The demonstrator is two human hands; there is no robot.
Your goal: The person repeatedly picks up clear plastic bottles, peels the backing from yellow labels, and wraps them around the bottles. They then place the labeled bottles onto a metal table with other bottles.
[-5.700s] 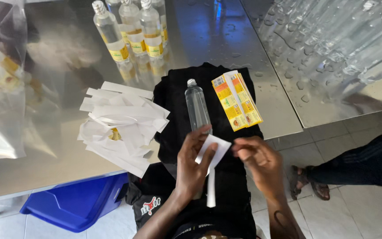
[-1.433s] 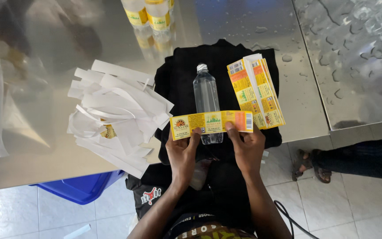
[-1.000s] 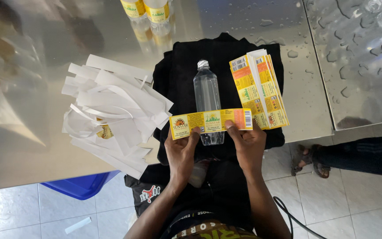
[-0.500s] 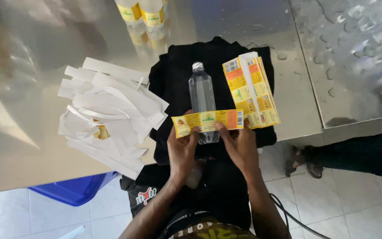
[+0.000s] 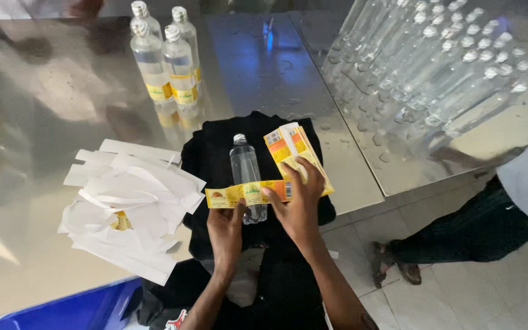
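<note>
Hands meet over a black cloth [image 5: 215, 165] spread on a shiny metal table [image 5: 50, 116]. The left hand [image 5: 226, 227] pinches the lower edge of a yellow label [image 5: 247, 194] between thumb and fingers, and the right hand [image 5: 299, 205] grips its right end, fingers closed on the strip. The label is stretched flat across a clear plastic bottle [image 5: 245, 177] lying on the cloth, cap pointing away. It looks thin, glossy and limp, likely to curl or crease, so holding it by both ends keeps it taut; the bottle seems light, smooth and round, and could roll. A stack of yellow labels [image 5: 293, 150] lies just beside the right hand. White backing strips [image 5: 126, 211] are heaped to the left, and three labelled bottles [image 5: 166, 61] stand further back.
</note>
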